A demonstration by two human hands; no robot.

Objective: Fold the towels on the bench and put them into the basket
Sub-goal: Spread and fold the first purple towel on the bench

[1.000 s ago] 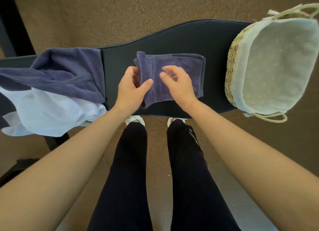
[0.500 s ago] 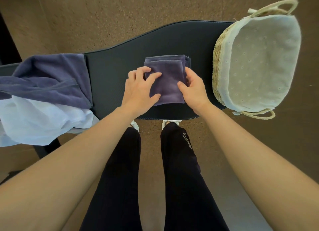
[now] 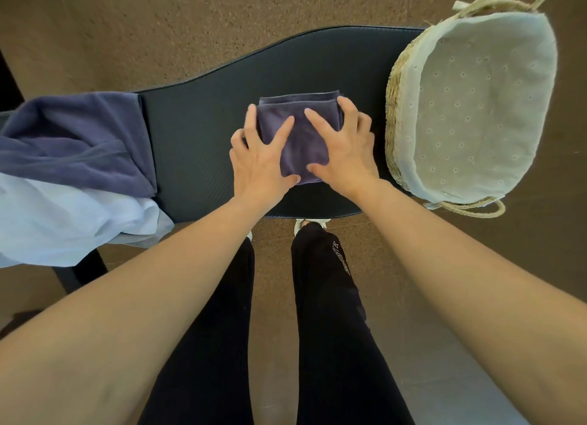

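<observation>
Purple towel [image 3: 300, 129], folded into a small thick square, lies flat near the middle of the bench [image 3: 197, 122], a bit toward the basket end.

Both hands are on it, palms down.
- Left hand [image 3: 259, 160]: fingers spread and fairly straight. Index lies across the top face, the others along the left edge, thumb at the near edge.
- Right hand [image 3: 347, 152]: roughly mirrored. Index on top, the other fingers over the right edge and far right corner, thumb at the near edge.

Reads as flat pressing, not a pinch. Can't tell if any fingertips are tucked under the edges. Thumb tips are near each other, not touching.

Basket [image 3: 395, 106] sits at the right end of the bench, just beside the right hand and apart from the towel. It has a wicker wall, a pale eyelet liner [image 3: 476, 113] and two loop handles.

At the left end of the bench is a loose pile: purple cloth [image 3: 76, 141] on top of white cloth [image 3: 63, 218], draping over the near edge.

Black trousers [image 3: 327, 329] below, brown speckled floor [image 3: 222, 17] around.
</observation>
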